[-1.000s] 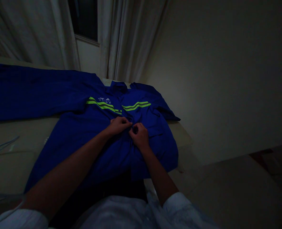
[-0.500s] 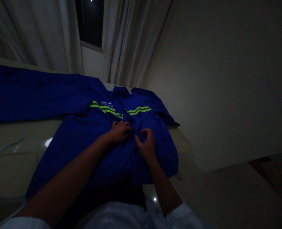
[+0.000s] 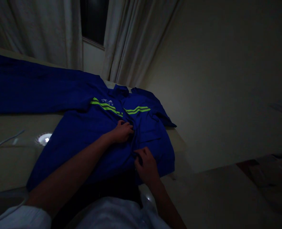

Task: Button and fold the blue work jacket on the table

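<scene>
Blue shirt [image 3: 88, 136] on table [image 3: 12, 159]: top front closed, lower front open; left hand [image 3: 122, 131] fingers pinch mid-front, right hand [image 3: 147, 165] fingers grip lower edge

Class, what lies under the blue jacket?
A pale table shows around the blue jacket, so it lies on that. The left hand and right hand pinch its front. Anything else beneath the cloth is covered.

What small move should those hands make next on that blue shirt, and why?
Probably slide the left hand down the front opening to meet the right hand. The right hand pinches the edge of the blue shirt lower down, while the left rests higher, just below the yellow stripes.
</scene>
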`<action>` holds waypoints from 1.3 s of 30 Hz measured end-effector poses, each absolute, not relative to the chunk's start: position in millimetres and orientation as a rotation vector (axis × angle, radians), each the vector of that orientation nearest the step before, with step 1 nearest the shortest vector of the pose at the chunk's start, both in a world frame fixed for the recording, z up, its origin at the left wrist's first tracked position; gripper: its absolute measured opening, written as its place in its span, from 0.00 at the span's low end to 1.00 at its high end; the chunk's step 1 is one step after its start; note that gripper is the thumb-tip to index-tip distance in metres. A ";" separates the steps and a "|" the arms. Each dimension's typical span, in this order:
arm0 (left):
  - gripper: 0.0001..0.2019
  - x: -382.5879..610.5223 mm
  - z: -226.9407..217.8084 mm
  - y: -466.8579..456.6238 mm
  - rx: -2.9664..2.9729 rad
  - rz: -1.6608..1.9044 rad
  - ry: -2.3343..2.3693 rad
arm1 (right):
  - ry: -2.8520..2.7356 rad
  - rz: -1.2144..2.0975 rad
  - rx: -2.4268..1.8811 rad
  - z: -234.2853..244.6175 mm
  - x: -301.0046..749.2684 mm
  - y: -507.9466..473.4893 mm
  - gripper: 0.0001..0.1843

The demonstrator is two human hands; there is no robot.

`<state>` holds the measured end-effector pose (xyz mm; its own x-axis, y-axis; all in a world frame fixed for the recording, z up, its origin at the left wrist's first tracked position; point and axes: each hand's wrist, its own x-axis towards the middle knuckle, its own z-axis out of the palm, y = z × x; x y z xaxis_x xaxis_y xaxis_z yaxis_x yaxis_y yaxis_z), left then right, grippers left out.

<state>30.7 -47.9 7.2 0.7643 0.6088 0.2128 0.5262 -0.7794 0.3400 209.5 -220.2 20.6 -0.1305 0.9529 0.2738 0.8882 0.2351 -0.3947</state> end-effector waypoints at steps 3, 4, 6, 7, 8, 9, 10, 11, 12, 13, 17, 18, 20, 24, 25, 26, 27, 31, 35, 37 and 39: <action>0.11 29.9 10.6 -49.2 2.671 0.481 0.829 | -2.099 0.037 -1.720 19.1 199.1 -213.1 0.07; 0.10 29.9 11.5 -49.6 2.651 0.492 0.812 | -2.131 -0.017 -1.721 18.1 197.6 -210.7 0.06; 0.08 30.3 13.1 -50.5 2.610 0.502 0.790 | -2.218 -0.117 -1.706 15.5 197.4 -206.1 0.06; 0.07 30.4 14.0 -50.6 2.590 0.504 0.785 | -2.254 -0.156 -1.695 14.0 198.3 -204.0 0.07; 0.07 30.2 14.9 -50.4 2.566 0.504 0.780 | -2.275 -0.181 -1.682 12.6 199.5 -202.1 0.08; 0.07 29.6 15.9 -49.7 2.532 0.501 0.775 | -2.275 -0.189 -1.672 11.2 201.0 -200.1 0.08; 0.08 28.4 17.1 -48.4 2.486 0.490 0.769 | -2.252 -0.178 -1.668 10.2 202.3 -198.0 0.08; 0.08 26.6 18.4 -46.6 2.424 0.475 0.763 | -2.216 -0.152 -1.671 9.4 203.4 -195.8 0.08; 0.08 24.0 19.7 -44.4 2.348 0.453 0.749 | -2.173 -0.117 -1.679 8.9 204.0 -193.5 0.08; 0.08 21.0 21.1 -42.1 2.267 0.422 0.721 | -2.130 -0.084 -1.692 8.6 204.0 -191.2 0.07; 0.07 9.9 24.5 -36.3 2.091 0.321 0.538 | -1.988 -0.021 -1.752 10.1 199.5 -183.3 0.05; 0.07 9.0 24.4 -36.5 2.116 0.329 0.526 | -1.967 -0.015 -1.765 11.1 198.1 -182.0 0.05; 0.06 10.6 22.9 -38.6 2.205 0.389 0.554 | -1.956 0.010 -1.777 14.1 196.3 -180.1 0.05; 0.07 21.4 18.6 -44.3 2.281 0.493 0.650 | -1.953 0.127 -1.754 21.9 197.1 -178.0 0.06; 0.07 24.2 17.8 -45.3 2.277 0.510 0.675 | -1.943 0.175 -1.741 23.4 197.7 -177.5 0.06; 0.07 26.6 17.4 -46.1 2.272 0.526 0.693 | -1.931 0.224 -1.726 24.4 198.1 -177.2 0.06; 0.08 28.5 17.3 -46.8 2.266 0.544 0.696 | -1.916 0.267 -1.709 24.8 198.4 -176.9 0.06; 0.11 33.3 17.8 -49.9 2.215 0.671 0.626 | -1.793 0.316 -1.619 21.2 196.8 -177.0 0.07; 0.11 38.6 15.6 -53.2 2.171 0.768 0.584 | -1.678 0.291 -1.575 12.1 193.8 -178.6 0.09; 0.10 40.6 13.8 -52.7 2.147 0.753 0.577 | -1.658 0.301 -1.573 6.8 193.1 -179.5 0.10; 0.10 40.1 12.6 -49.5 2.100 0.687 0.554 | -1.651 0.310 -1.576 1.8 192.7 -180.2 0.09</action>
